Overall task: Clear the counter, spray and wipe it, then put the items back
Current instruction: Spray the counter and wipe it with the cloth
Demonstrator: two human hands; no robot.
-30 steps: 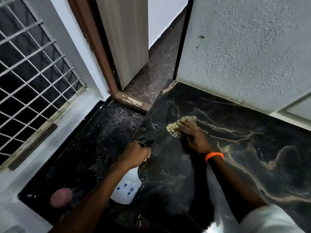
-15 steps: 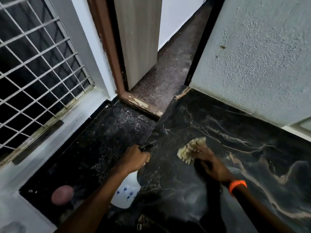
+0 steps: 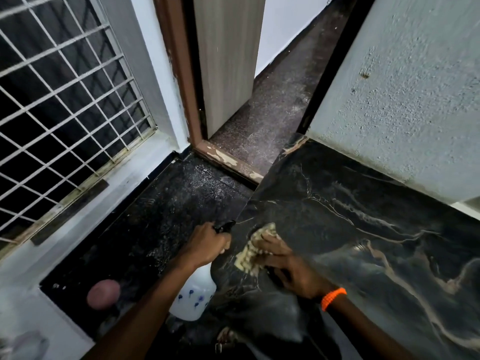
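Observation:
The black marble counter point(image 3: 363, 216) with pale veins fills the right half of the view. My right hand point(image 3: 288, 266), with an orange band at the wrist, presses a yellowish cloth point(image 3: 253, 249) flat on the counter close to its left edge. My left hand point(image 3: 207, 244) grips the black trigger head of a white spray bottle point(image 3: 193, 294) with small blue marks. The bottle hangs just off the counter's left edge, over the dark floor.
A dark speckled floor point(image 3: 161, 216) lies left of the counter. A pinkish round object point(image 3: 103, 294) sits on it at lower left. A grilled window point(image 3: 59, 105) is at left, a half-open door point(image 3: 228, 61) at centre, and a rough wall point(image 3: 402, 87) behind the counter.
My right hand has dragged the cloth back towards me and leftwards, to the counter's left edge beside the bottle. My left hand has kept its hold on the spray bottle.

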